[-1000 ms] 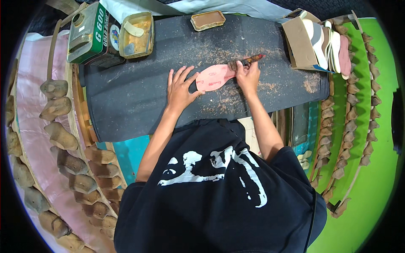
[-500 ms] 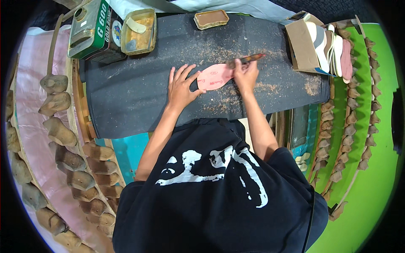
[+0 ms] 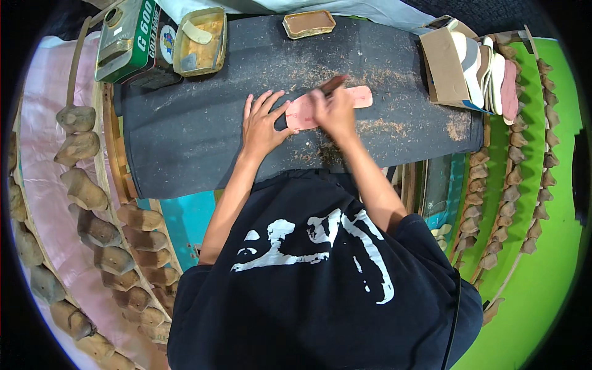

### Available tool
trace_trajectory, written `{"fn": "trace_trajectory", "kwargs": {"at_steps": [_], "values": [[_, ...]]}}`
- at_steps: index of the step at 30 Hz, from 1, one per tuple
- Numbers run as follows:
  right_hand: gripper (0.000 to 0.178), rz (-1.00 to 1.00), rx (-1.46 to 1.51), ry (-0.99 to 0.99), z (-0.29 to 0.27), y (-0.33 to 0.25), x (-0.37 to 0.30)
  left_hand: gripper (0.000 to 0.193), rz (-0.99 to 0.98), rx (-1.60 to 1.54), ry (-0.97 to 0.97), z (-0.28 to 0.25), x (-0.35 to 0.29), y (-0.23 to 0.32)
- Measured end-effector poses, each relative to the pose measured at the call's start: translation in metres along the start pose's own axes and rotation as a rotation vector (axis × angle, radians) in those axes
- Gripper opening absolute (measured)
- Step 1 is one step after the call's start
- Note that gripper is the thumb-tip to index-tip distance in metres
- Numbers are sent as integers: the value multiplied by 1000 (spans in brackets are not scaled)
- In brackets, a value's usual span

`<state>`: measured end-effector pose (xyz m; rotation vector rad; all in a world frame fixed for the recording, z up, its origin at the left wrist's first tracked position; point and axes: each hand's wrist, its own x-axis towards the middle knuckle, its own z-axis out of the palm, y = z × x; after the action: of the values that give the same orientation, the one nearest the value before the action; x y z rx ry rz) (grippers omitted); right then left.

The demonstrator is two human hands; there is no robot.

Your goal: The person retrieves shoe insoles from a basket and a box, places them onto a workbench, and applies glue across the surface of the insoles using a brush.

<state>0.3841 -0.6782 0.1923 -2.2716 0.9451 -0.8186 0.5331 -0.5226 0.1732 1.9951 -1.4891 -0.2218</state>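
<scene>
A pink insole [image 3: 298,115] with red print lies flat on the dark cloth of the work table [image 3: 203,135]. My left hand [image 3: 262,123] rests at its rounded left end, fingers spread, with thumb and forefinger touching the edge. Over the middle of the insole is my right hand [image 3: 337,114], closed round a brush [image 3: 333,84] with a reddish-brown handle. Motion blurs this hand and the brush, and the bristles cannot be made out now. The insole's narrower end shows beyond my right hand.
Brown shavings [image 3: 401,126] litter the cloth. A green metal can [image 3: 129,43] and a yellowish tub [image 3: 200,65] stand at the back left, a shallow brown-filled dish [image 3: 308,24] at the back middle. Soles fill a cardboard box [image 3: 445,68] at the right. Racks hold shoe lasts [image 3: 114,262] on both sides.
My right hand has swept left and slightly nearer with the brush, from the insole's right part to its middle, uncovering the narrow end. My left hand has barely moved.
</scene>
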Motion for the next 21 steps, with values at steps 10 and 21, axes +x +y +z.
{"fn": "trace_trajectory", "kwargs": {"at_steps": [10,21], "values": [[13,-124,36,-27,-8,-14,4,66,-32,-12,5,-5,-1,4],[18,48,-140,132,-53,31,26,67,-32,-8,15,-6,-2,6]]}}
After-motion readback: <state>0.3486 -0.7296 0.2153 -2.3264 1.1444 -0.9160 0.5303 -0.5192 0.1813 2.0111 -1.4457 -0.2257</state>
